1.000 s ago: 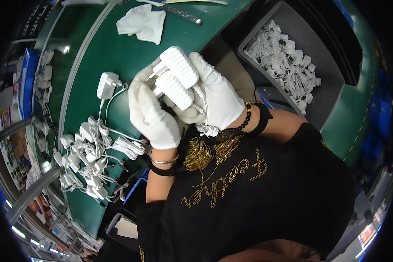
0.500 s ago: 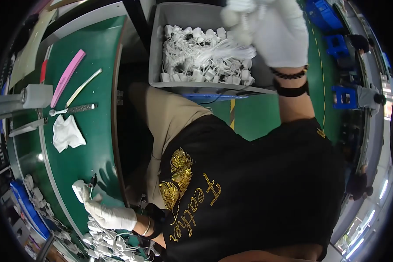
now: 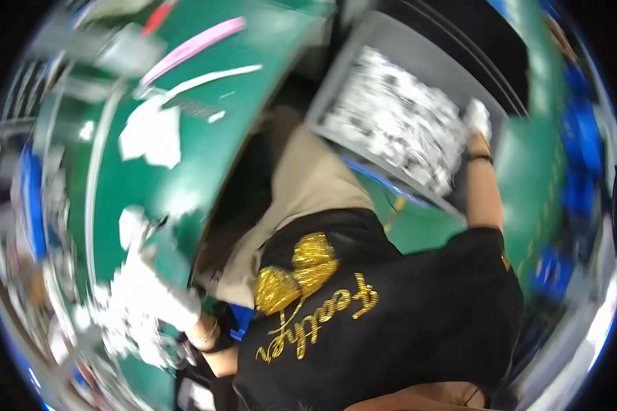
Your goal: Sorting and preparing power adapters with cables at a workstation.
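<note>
My left hand [image 3: 159,293], in a white glove, is over the green bench with its fingers closed on a white power adapter [image 3: 131,229]. A small dark piece shows beside the adapter. Just below that hand lies a heap of white adapters with cables [image 3: 140,335]. My right hand [image 3: 480,118], gloved as well, reaches down at the right inner side of a grey bin [image 3: 343,65]. White adapters and cables [image 3: 397,116] fill much of the bin. Motion blurs the right fingers, so what they hold, if anything, does not show.
On the green bench [image 3: 206,144] lie a pink strip [image 3: 195,48], a thin pale strip [image 3: 212,81] and a white cloth [image 3: 151,131]. A metal rail [image 3: 97,198] runs along the bench. Blue stools [image 3: 552,274] stand on the floor at right.
My right hand has come down from above the bin, where it carried a bunch of white corded pieces, to its right side. The view has turned. My left hand keeps the adapter.
</note>
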### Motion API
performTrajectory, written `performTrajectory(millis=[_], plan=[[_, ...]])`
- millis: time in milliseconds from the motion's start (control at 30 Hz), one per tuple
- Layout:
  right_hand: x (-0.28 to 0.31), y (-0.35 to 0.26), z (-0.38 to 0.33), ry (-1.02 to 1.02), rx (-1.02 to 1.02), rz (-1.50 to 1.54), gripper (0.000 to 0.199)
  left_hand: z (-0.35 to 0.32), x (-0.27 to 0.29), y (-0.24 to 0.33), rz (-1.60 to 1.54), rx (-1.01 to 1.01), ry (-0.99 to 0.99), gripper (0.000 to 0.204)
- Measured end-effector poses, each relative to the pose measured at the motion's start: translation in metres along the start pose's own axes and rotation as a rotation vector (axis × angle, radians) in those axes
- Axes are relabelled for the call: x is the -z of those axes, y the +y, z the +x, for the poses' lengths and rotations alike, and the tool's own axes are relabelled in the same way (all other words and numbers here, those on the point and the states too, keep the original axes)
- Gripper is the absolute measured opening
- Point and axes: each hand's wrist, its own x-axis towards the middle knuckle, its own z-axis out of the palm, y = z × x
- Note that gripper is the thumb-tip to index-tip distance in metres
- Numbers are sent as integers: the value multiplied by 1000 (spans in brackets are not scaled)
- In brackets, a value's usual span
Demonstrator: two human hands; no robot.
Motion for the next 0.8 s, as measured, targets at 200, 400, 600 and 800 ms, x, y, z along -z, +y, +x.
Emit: performTrajectory(millis=[200,400,600,800], plan=[[-19,71,14,-136,-486,1,64,-15,33,-20,183,1,68,20],[40,-105,-30,136,-211,614,61,-5,116,-56,74,245,449,21],[197,-380,-244,-242,733,1122,39,52,134,-99,462,306,122,32],[211,-544,-376,-110,1844,568,36,57,106,-130,666,341,-339,45]])
